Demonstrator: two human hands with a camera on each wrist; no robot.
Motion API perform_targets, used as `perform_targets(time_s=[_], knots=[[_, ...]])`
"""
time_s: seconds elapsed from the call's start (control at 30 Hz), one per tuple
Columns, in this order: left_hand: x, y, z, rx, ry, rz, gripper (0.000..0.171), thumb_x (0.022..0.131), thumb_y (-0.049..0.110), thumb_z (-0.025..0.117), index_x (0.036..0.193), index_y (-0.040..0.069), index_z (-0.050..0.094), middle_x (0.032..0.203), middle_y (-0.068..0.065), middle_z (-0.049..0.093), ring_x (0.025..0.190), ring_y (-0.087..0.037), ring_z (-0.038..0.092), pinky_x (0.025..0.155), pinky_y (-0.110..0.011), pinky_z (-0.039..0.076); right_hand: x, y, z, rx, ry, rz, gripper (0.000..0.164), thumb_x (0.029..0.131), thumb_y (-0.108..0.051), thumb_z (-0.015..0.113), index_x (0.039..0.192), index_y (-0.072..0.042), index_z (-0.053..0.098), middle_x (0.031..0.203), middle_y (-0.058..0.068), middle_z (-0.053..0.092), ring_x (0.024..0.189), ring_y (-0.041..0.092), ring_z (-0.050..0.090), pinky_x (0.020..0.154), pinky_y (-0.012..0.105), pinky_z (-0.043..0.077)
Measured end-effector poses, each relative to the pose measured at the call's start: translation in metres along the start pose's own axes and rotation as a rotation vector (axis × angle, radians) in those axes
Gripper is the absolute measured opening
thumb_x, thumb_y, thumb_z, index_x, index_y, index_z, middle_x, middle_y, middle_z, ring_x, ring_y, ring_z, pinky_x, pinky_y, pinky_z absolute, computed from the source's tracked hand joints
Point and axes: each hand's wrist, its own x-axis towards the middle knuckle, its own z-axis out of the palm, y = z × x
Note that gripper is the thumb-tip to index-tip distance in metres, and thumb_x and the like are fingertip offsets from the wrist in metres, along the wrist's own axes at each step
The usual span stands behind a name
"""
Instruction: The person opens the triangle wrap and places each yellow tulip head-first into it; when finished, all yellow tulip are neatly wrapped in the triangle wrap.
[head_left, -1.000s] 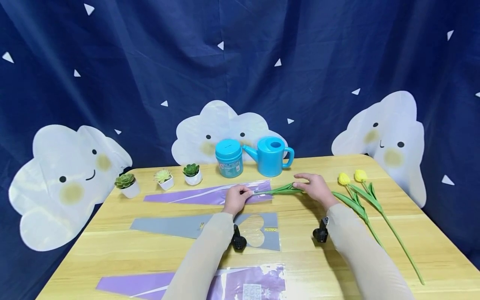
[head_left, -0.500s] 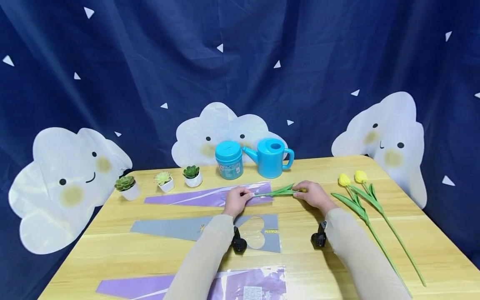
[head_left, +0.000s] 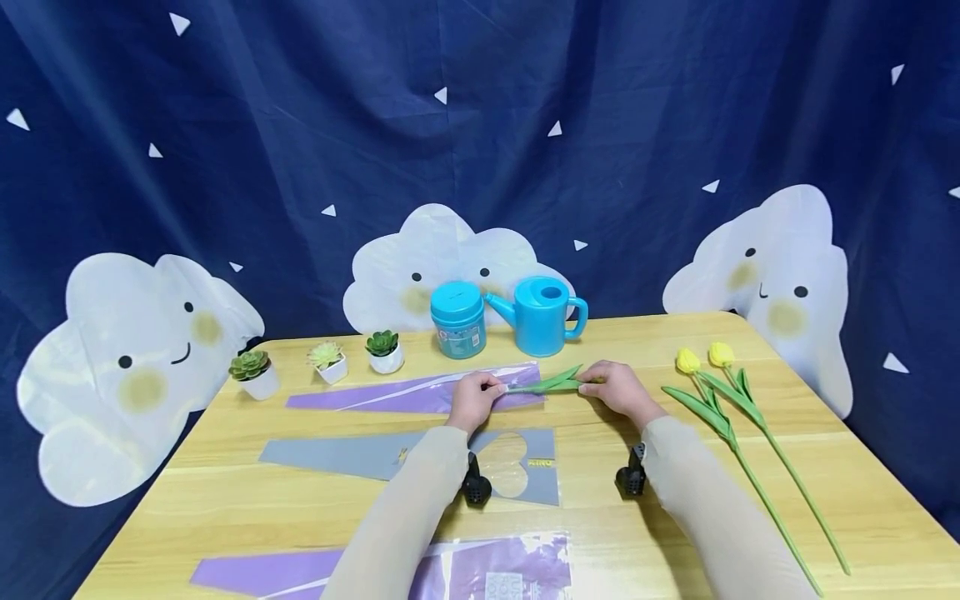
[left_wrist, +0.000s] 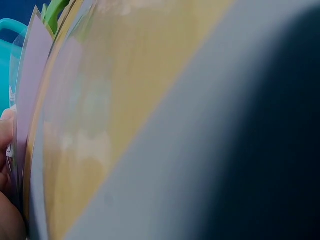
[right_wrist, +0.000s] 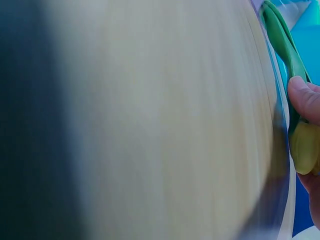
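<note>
My left hand (head_left: 474, 402) pinches the edge of the purple flower sleeve (head_left: 405, 397) lying farthest back on the table. From the right, my right hand (head_left: 617, 390) grips a yellow tulip close below its bloom. The tulip's green leaves (head_left: 558, 383) reach over the sleeve's open end, and its stem runs left toward my left fingers. In the right wrist view, the yellow bloom (right_wrist: 304, 147) shows beneath the thumb (right_wrist: 305, 100). At the left wrist view's edge, fingertips (left_wrist: 6, 127) press on the purple sleeve (left_wrist: 32, 80).
Two more yellow tulips (head_left: 783, 454) lie at the right. A grey sleeve (head_left: 330, 454) and another purple sleeve (head_left: 487, 571) lie nearer me. Along the back stand several small potted succulents (head_left: 386, 358), a blue lidded tub (head_left: 459, 321) and a blue watering can (head_left: 542, 321).
My right hand has come left and slightly lower with the tulip, whose leaves now lie farther over the sleeve. The left hand has stayed at the sleeve.
</note>
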Motion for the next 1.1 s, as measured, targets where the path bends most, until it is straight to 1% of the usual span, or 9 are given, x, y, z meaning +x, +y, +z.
perform_targets(time_s=[0.13, 0.4, 0.67, 0.73, 0.8, 0.9, 0.97, 1.03, 1.1], knots=[[0.001, -0.002, 0.001, -0.010, 0.004, -0.010, 0.012, 0.084, 0.014, 0.068, 0.074, 0.008, 0.068, 0.086, -0.004, 0.066, 0.087, -0.021, 0.058, 0.083, -0.037, 0.046, 0.003, -0.008, 0.006, 0.002, 0.005, -0.023, 0.016, 0.083, -0.010, 0.067, 0.097, -0.002, 0.071, 0.097, 0.014, 0.066, 0.096, 0.034, 0.059, 0.088, 0.047, 0.044], [0.002, -0.003, 0.000, -0.021, -0.006, 0.011, 0.011, 0.085, 0.016, 0.067, 0.076, 0.009, 0.069, 0.085, -0.003, 0.066, 0.082, -0.019, 0.058, 0.078, -0.035, 0.047, 0.011, -0.026, 0.020, 0.043, -0.026, 0.033, 0.018, 0.084, -0.009, 0.066, 0.100, -0.003, 0.071, 0.102, 0.013, 0.065, 0.100, 0.032, 0.058, 0.090, 0.045, 0.045], [0.000, -0.002, -0.001, -0.036, 0.010, 0.008, 0.012, 0.084, 0.014, 0.067, 0.074, 0.008, 0.068, 0.082, -0.004, 0.066, 0.081, -0.019, 0.058, 0.078, -0.035, 0.047, 0.017, -0.031, 0.032, 0.046, -0.032, 0.050, 0.017, 0.083, -0.010, 0.067, 0.099, -0.003, 0.071, 0.101, 0.012, 0.065, 0.099, 0.031, 0.058, 0.090, 0.044, 0.045], [0.000, -0.002, 0.000, -0.037, 0.012, 0.014, 0.011, 0.084, 0.013, 0.067, 0.074, 0.008, 0.068, 0.082, -0.004, 0.066, 0.081, -0.018, 0.058, 0.078, -0.035, 0.047, 0.017, -0.032, 0.032, 0.041, -0.039, 0.041, 0.018, 0.084, -0.010, 0.067, 0.100, -0.003, 0.071, 0.104, 0.013, 0.065, 0.103, 0.032, 0.057, 0.092, 0.045, 0.043], [0.000, -0.003, 0.000, -0.040, 0.009, 0.019, 0.011, 0.084, 0.013, 0.067, 0.075, 0.008, 0.068, 0.083, -0.004, 0.066, 0.081, -0.019, 0.058, 0.078, -0.035, 0.047, 0.016, -0.032, 0.030, 0.047, -0.039, 0.032, 0.025, 0.085, -0.011, 0.066, 0.107, -0.002, 0.067, 0.112, 0.016, 0.062, 0.110, 0.035, 0.053, 0.096, 0.047, 0.040], [0.000, -0.004, 0.001, -0.038, 0.001, 0.029, 0.011, 0.084, 0.014, 0.067, 0.076, 0.008, 0.069, 0.084, -0.004, 0.066, 0.081, -0.019, 0.059, 0.077, -0.034, 0.047, 0.012, -0.029, 0.023, 0.126, -0.033, 0.075, 0.039, 0.087, -0.016, 0.064, 0.123, -0.002, 0.057, 0.129, 0.020, 0.052, 0.123, 0.039, 0.043, 0.102, 0.051, 0.033], [0.000, -0.005, 0.001, -0.049, 0.001, 0.030, 0.011, 0.084, 0.015, 0.067, 0.076, 0.007, 0.069, 0.084, -0.005, 0.066, 0.082, -0.020, 0.059, 0.077, -0.034, 0.047, 0.010, -0.023, 0.017, 0.219, -0.021, 0.118, 0.048, 0.089, -0.020, 0.062, 0.132, -0.002, 0.049, 0.137, 0.021, 0.044, 0.128, 0.040, 0.036, 0.103, 0.052, 0.031], [-0.001, -0.006, 0.002, -0.058, 0.010, 0.029, 0.011, 0.084, 0.015, 0.068, 0.076, 0.007, 0.069, 0.084, -0.005, 0.066, 0.081, -0.019, 0.059, 0.076, -0.034, 0.047, 0.007, -0.015, 0.012, 0.323, -0.020, 0.158, 0.052, 0.091, -0.023, 0.059, 0.137, -0.003, 0.043, 0.142, 0.021, 0.038, 0.130, 0.040, 0.033, 0.104, 0.052, 0.030], [-0.001, -0.006, 0.002, -0.060, 0.018, 0.027, 0.011, 0.084, 0.015, 0.068, 0.076, 0.007, 0.069, 0.084, -0.005, 0.066, 0.081, -0.019, 0.058, 0.076, -0.034, 0.047, 0.004, -0.007, 0.008, 0.395, -0.031, 0.174, 0.055, 0.092, -0.023, 0.058, 0.139, -0.003, 0.039, 0.143, 0.021, 0.036, 0.131, 0.040, 0.032, 0.105, 0.052, 0.029]])
